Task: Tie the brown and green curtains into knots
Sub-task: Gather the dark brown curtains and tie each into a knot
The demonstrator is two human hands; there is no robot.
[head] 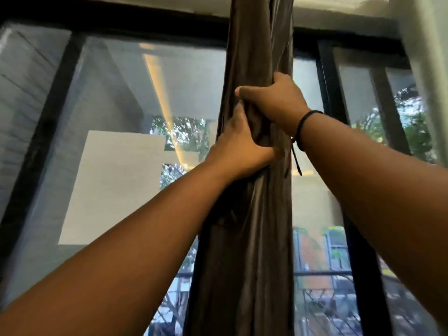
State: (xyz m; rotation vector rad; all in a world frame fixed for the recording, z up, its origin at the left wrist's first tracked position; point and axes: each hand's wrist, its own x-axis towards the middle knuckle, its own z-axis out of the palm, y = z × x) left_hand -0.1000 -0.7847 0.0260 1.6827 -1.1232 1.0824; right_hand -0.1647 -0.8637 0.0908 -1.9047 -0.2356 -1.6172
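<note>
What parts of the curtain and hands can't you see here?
Head view only:
- brown curtain: top and bottom cut off by the picture edges.
- left hand fingertips: buried in folds.
- right hand fingertips: wrapped behind the fabric.
- Any knot: hidden under both hands.

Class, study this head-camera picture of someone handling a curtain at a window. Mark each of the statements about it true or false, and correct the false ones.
1. Both hands grip the brown curtain. True.
2. The right hand is below the left hand. False: it grips higher up.
3. A dark cord bracelet is on the right wrist. True.
4. The curtain is spread wide across the window. False: it is gathered into a narrow bunch.
5. The left hand hangs free. False: it holds the curtain.
</note>
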